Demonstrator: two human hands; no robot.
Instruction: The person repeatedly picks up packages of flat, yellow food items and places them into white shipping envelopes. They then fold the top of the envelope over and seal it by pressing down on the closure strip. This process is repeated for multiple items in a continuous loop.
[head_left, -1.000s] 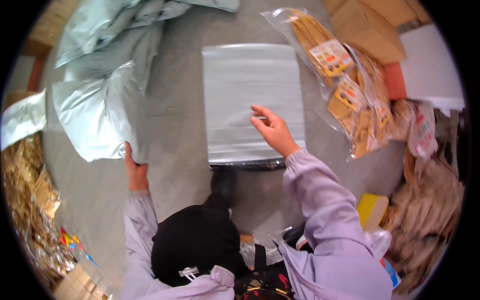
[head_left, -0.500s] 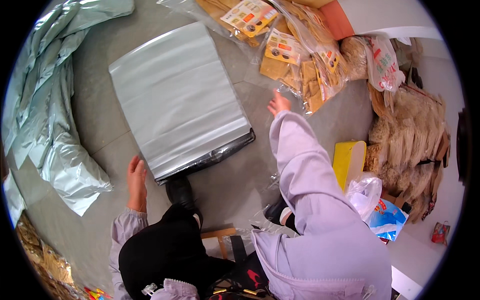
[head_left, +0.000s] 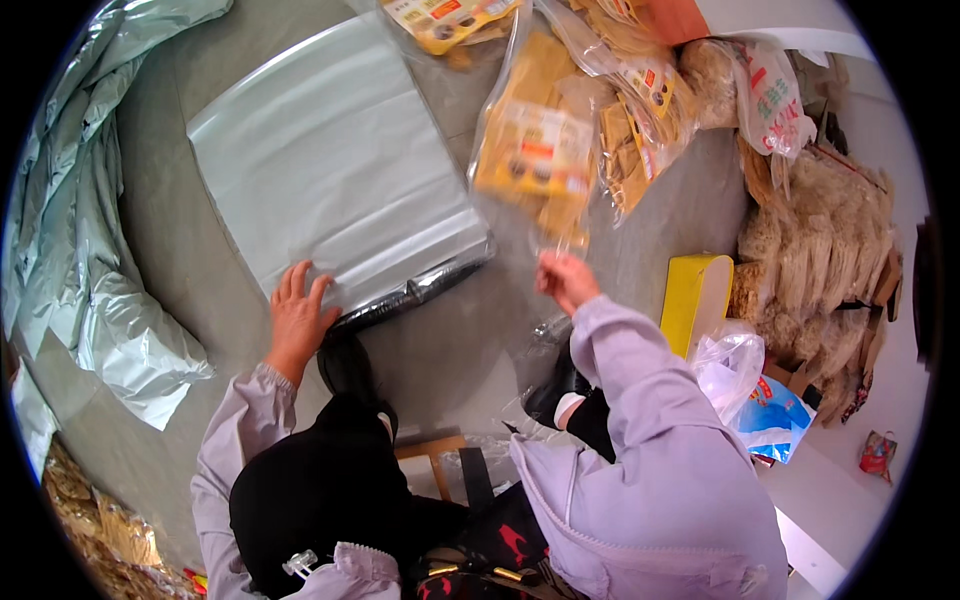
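Note:
A flat silver-grey plastic mailing bag (head_left: 330, 170) with a black edge lies on the floor in front of me. My left hand (head_left: 297, 318) rests at its near left corner, fingers spread on the silver surface. With its fingers pinched, my right hand (head_left: 566, 280) grips the near end of a clear plastic packet (head_left: 537, 150), which holds tan flat pieces and has a yellow-and-white label. The packet looks blurred and stretches away from my hand, beside the mailing bag's right edge.
More labelled packets (head_left: 640, 120) lie at the far right. A crumpled pile of silver bags (head_left: 130, 310) is on the left. To the right stand a yellow box (head_left: 690, 300), a blue-and-white package (head_left: 775, 420) and stacked brown bundles (head_left: 820, 260). My shoes (head_left: 347, 368) are close to the mailing bag.
My right hand has taken hold of a packet and drawn it toward me. My left hand has moved up onto the mailing bag's near left corner.

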